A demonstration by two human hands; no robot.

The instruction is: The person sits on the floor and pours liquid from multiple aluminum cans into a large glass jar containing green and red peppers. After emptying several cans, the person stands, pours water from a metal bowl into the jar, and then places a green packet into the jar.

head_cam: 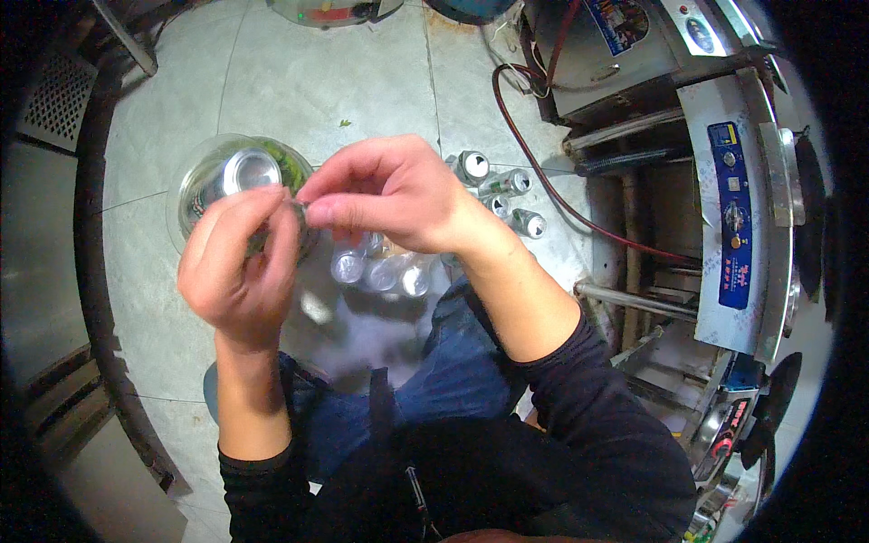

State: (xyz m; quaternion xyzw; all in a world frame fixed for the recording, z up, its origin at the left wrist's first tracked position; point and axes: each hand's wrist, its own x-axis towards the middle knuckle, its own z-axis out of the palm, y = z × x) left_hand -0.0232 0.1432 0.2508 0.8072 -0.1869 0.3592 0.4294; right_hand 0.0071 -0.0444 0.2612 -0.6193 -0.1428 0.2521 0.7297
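Note:
My left hand (241, 265) and my right hand (397, 193) meet fingertip to fingertip in front of my chest. Between the pinched fingers is a small dark piece (299, 205), too hidden and blurred to name. Behind the left hand, a see-through round bowl (175, 203) rests low down, partly covered by that hand. An aluminium drink can (252, 171) leans in or over it, its bare end facing up. Green leaves (290, 165) show beside the can. Below my right hand are several cans in clear plastic wrap (380, 275).
Several opened cans (499, 203) stand beyond my right wrist on the tiled floor (326, 75). A red hose (523, 149) runs to the gas stove (733, 217) at right. A steel cabinet (41, 217) lines the left. A round appliance (333, 12) sits at the far edge.

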